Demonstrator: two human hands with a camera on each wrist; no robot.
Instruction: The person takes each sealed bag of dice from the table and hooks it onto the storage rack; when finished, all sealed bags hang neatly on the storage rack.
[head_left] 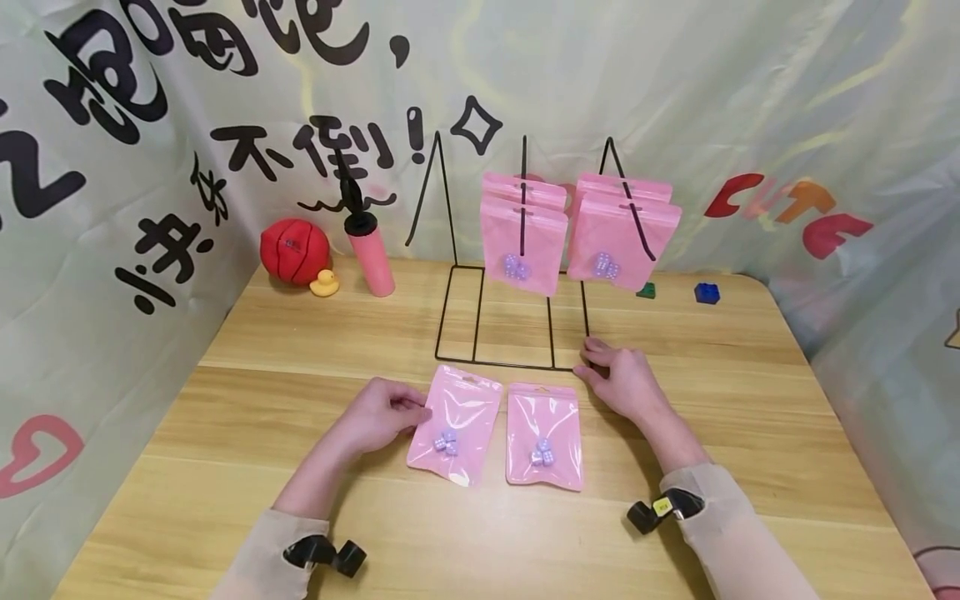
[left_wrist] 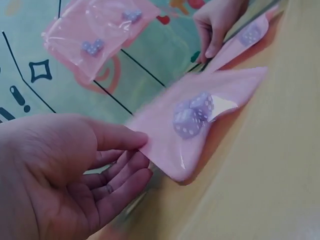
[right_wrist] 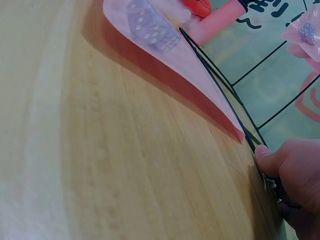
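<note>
My left hand (head_left: 386, 414) pinches the left edge of a pink zip bag (head_left: 467, 408) between thumb and fingers. Purple dice (left_wrist: 192, 117) show through its clear front, and its far side lies low over the table. Just right of it a second pink bag (head_left: 543, 417) with dice lies flat. My right hand (head_left: 621, 377) grips the front right corner of a black wire display rack (head_left: 510, 364), thumb (right_wrist: 267, 160) against the wire. From the rack's middle hook hang two pink bags (head_left: 522, 229), and from its right hook two more (head_left: 626, 225). The left hook (head_left: 422, 196) carries no bag.
At the back left stand a red ball (head_left: 295, 252), a yellow rubber duck (head_left: 325, 284) and a pink hand pump (head_left: 372, 262) with a black top. Green (head_left: 647, 290) and blue toy bricks (head_left: 707, 292) lie behind right. A printed cloth (head_left: 750, 108) encloses the wooden table (head_left: 262, 400).
</note>
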